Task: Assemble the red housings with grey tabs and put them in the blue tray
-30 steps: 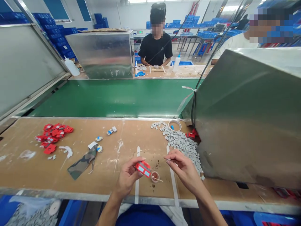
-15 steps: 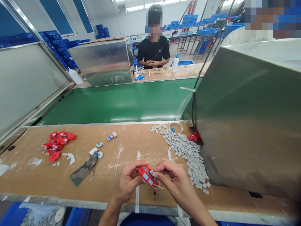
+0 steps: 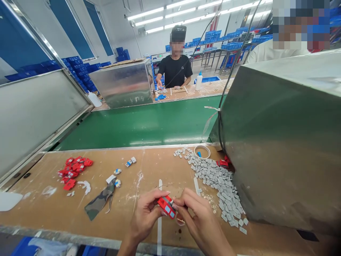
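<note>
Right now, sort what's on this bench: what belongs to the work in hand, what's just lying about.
In the work:
red piece in left hand, right hand at its side
probably small cup, grey tiles, red pile

Lying about, apparently:
camouflage strip
tape roll
blue-and-white pieces

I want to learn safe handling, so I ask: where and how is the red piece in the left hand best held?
Best, I think, is the left end of the red piece, pinched from the left, across its upper and lower edges. It is boxy and tilted down to the right. This keeps clear its pale panels and its right side, where the right hand is close.
</note>
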Demonstrator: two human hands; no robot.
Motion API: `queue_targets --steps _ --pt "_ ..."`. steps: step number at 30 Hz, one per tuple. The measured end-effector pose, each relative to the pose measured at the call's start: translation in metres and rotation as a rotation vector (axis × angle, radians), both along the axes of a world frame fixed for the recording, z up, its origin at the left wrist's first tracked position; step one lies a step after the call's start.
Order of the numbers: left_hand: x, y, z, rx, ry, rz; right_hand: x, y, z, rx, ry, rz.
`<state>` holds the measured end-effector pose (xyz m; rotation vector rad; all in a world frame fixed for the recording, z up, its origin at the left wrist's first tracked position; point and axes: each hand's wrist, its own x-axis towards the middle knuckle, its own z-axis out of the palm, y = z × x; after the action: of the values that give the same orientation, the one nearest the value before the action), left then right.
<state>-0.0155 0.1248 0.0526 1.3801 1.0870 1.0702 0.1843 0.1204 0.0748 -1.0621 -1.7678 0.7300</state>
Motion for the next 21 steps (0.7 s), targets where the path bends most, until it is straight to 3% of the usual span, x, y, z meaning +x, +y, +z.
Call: queue_targets --steps 4,10,21 --pt "0.0 -0.004 0.013 0.151 0.106 -0.006 0.001 -0.005 0.006 0.092 -0.051 0.001" --pt "0.004 -0.002 0.024 0.302 0.141 -0.002 0.004 -0.007 0.006 0.021 0.056 -0.003" --pt "0.003 -0.003 0.009 0.167 -0.036 -0.067 0.008 -0.017 0.005 -0.041 0.056 0.069"
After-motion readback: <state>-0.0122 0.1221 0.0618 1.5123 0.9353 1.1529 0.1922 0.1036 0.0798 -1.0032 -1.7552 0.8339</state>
